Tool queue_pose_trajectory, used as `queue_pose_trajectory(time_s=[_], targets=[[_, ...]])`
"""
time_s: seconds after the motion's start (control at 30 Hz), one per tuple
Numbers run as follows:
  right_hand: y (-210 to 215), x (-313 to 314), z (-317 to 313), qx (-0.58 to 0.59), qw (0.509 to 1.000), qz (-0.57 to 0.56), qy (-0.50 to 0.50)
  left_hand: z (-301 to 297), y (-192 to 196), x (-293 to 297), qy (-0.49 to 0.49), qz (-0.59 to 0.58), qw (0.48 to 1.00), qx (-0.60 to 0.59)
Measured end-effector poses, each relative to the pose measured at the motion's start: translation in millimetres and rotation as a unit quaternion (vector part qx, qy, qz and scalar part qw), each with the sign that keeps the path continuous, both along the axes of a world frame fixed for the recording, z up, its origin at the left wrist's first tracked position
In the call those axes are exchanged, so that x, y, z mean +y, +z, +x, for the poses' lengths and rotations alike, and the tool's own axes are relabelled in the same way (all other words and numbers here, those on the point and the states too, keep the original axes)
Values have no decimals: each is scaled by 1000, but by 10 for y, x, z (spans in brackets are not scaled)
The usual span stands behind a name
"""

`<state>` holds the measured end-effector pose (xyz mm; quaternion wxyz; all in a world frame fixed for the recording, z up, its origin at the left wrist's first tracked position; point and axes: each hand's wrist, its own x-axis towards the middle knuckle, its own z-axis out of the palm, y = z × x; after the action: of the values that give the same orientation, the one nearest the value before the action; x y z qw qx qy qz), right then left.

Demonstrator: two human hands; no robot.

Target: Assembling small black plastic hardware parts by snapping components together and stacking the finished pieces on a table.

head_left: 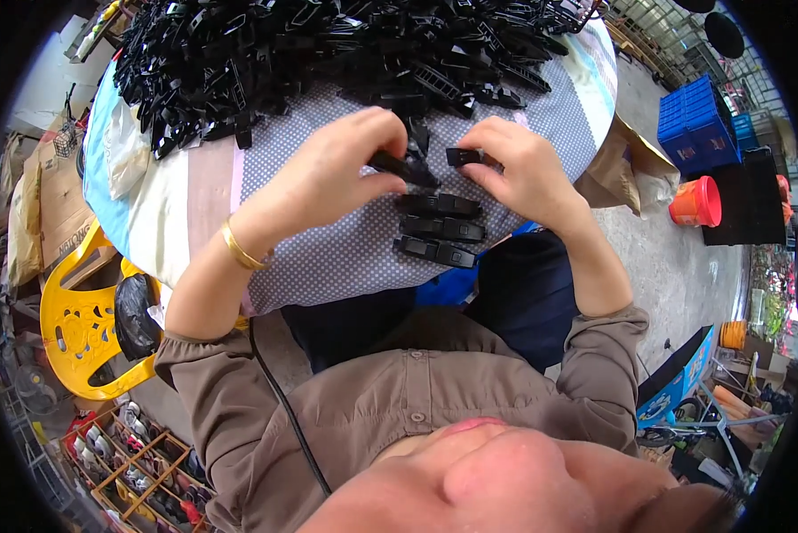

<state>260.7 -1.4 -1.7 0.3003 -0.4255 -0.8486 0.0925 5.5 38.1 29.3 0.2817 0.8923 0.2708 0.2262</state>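
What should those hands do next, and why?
Perhaps the right hand should bring its small black piece toward the black part in the left hand, because both hands hold something and a gap shows between the two.

Pretty packed room, ngl

Brightly lit grey floor (696, 275) past the right edge of the round table (172, 209), with a red bucket (694, 203), blue crate (694, 124) and wire grille (674, 35) out that way. A yellow chair (55, 306) sits by the left edge, wooden shoe rack (146, 453) below it.
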Motion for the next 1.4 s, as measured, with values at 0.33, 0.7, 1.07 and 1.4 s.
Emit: queue_pose_trajectory(time_s=[0.33,0.7,1.07,1.4], targets=[[35,-76,-20,60,997,-6,38,177,-260,-169,62,10,998,-10],[165,-160,57,3,1000,23,21,168,-276,-201,49,113,991,-48],[180,-187,78,-32,999,-16,38,197,-239,-293,91,50,994,-29],[87,-104,19,8,998,-32,62,204,-240,-173,64,102,993,-21]])
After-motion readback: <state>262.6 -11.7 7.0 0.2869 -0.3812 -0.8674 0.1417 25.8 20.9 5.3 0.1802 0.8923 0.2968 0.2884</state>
